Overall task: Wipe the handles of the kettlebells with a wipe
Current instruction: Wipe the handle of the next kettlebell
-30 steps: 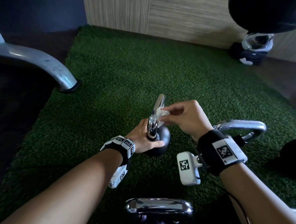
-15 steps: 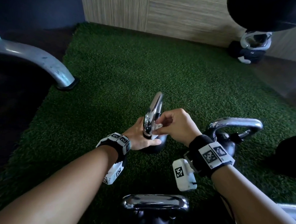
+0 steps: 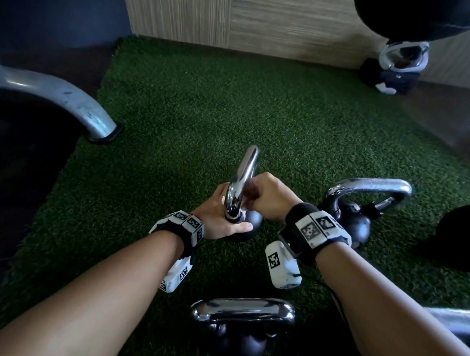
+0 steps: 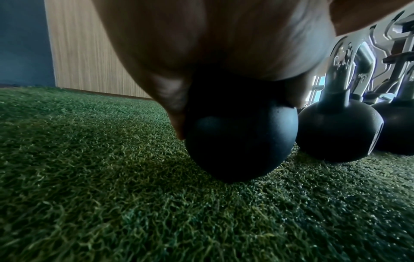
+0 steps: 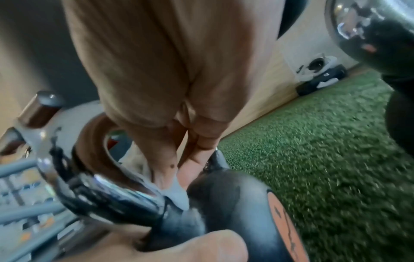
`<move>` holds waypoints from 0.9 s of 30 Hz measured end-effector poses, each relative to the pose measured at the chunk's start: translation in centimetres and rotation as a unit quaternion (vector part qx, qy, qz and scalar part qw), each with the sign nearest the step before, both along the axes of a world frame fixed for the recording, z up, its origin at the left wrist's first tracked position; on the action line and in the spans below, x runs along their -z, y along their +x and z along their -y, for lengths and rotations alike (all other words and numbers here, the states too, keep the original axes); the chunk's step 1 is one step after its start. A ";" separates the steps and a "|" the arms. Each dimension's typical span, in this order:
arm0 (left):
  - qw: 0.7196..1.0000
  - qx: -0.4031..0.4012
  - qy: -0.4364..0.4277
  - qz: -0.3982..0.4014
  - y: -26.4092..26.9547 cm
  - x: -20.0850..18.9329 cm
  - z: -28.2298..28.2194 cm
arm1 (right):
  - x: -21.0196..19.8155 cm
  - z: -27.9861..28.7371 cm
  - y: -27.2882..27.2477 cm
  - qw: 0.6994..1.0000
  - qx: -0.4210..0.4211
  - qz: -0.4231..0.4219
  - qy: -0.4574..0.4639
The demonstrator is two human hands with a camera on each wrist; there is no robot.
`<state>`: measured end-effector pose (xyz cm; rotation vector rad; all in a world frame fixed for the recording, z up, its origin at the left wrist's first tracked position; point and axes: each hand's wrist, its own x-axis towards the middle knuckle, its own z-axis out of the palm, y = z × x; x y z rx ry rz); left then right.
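Observation:
A small kettlebell with a black ball [image 3: 250, 228] and a chrome handle [image 3: 243, 178] stands on the green turf [image 3: 205, 99]. My left hand [image 3: 220, 218] grips the ball just under the handle, its palm lying over the ball [image 4: 239, 138]. My right hand [image 3: 265, 196] is curled round the lower handle from the right. It pinches a pale wipe [image 5: 177, 193] against the chrome [image 5: 107, 191] close to where the handle meets the ball. My fingers hide the wipe in the head view.
More kettlebells stand close by: one to the right [image 3: 364, 196], one just in front of me [image 3: 242, 310], and a handle at the lower right edge [image 3: 453, 320]. A grey machine leg [image 3: 68, 101] stands at the left. Another kettlebell [image 3: 394, 66] sits by the far wall.
My right hand has slid the wipe down the handle from its upper part to its base. The left hand has kept its hold on the ball.

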<state>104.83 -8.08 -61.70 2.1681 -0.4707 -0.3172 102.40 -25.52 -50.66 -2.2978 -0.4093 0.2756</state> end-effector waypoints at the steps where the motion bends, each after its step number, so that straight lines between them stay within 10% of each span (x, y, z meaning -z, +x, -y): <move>1: 1.000 -0.002 -0.007 -0.002 -0.2 -0.2 -0.1 | 0.2 0.3 -0.2 0.999 -0.007 -0.017 0.032; 11: 1.000 0.001 0.022 0.021 -0.6 -0.5 0.0 | 0.2 1.0 -0.5 0.975 -0.019 -0.125 0.185; 19: 0.999 -0.025 0.010 0.027 -1.3 -1.2 0.4 | 0.0 0.9 -0.6 0.795 0.102 -0.343 0.490; 27: 0.999 -0.046 0.002 0.019 -2.1 -1.7 0.7 | 0.9 0.9 -0.4 0.762 0.080 -0.348 0.540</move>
